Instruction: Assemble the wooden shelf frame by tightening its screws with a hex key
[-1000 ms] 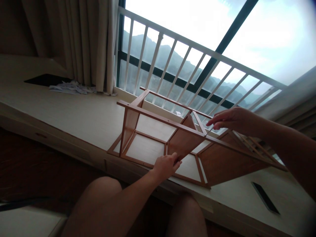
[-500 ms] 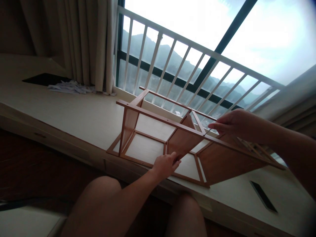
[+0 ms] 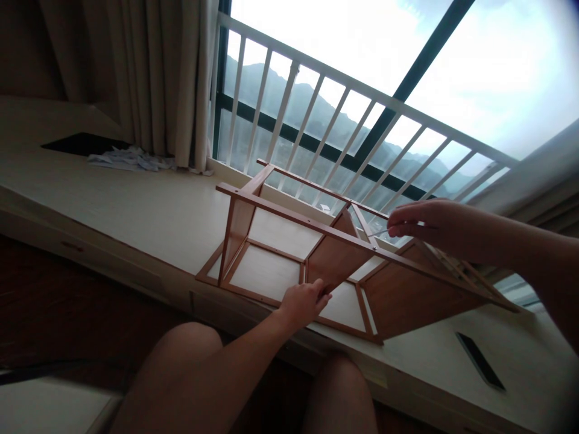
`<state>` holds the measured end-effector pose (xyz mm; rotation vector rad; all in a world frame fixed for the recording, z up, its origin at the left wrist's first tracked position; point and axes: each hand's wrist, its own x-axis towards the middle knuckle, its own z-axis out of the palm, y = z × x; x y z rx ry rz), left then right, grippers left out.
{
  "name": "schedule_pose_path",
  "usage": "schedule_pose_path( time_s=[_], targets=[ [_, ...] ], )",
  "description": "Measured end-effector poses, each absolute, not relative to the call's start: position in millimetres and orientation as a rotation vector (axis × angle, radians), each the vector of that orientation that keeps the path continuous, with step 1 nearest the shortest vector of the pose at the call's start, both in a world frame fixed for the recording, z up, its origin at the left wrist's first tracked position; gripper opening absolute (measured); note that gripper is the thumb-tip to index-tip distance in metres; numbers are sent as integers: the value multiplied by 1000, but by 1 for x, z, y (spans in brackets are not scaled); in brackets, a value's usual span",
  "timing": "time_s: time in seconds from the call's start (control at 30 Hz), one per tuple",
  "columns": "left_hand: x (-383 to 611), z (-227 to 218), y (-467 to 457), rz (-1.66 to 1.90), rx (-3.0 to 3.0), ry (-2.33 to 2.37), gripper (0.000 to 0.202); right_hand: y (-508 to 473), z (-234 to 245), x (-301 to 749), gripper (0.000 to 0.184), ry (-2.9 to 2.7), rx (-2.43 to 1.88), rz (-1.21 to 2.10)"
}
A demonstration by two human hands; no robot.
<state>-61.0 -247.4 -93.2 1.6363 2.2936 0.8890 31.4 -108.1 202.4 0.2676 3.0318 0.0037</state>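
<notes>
A brown wooden shelf rack [image 3: 271,208] lies on its side on the cream window ledge. My left hand [image 3: 304,301] is closed on the lower edge of its middle shelf board [image 3: 337,256]. A screw head [image 3: 374,248] shows in the upper rail near that board's corner. Just beyond the rail, my right hand [image 3: 409,220] pinches a thin metal hex key [image 3: 379,232], whose shape is partly hidden by the fingers. The key's tip points left and is apart from the screw head.
A dark phone [image 3: 480,360] lies on the ledge [image 3: 172,211] at the right. Crumpled white paper [image 3: 131,159] and a flat black thing [image 3: 81,144] sit at the left by the curtain [image 3: 158,84]. White railings [image 3: 312,108] stand behind the rack. My knees are below the ledge.
My right hand has lifted the hex key off the screw in the rail and turned it to point left. My left hand stays on the shelf board.
</notes>
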Motion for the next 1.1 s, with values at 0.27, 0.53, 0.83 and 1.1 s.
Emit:
schedule_pose_path(
  time_s=[0.27, 0.53, 0.83, 1.1],
  targets=[
    [-62, -90, -248, 876, 1618, 2264, 36, -101, 210, 34, 35, 2911, 28, 60],
    [-61, -92, -248, 889, 1627, 2290, 35, -96, 209, 32, 35, 2840, -27, 231],
    [-61, -87, -249, 833, 1627, 2290, 36, -100, 212, 29, 36, 2823, -85, 326],
    [-60, -87, -250, 844, 1608, 2286, 34, -107, 215, 23, 32, 2830, -114, 409]
  ],
)
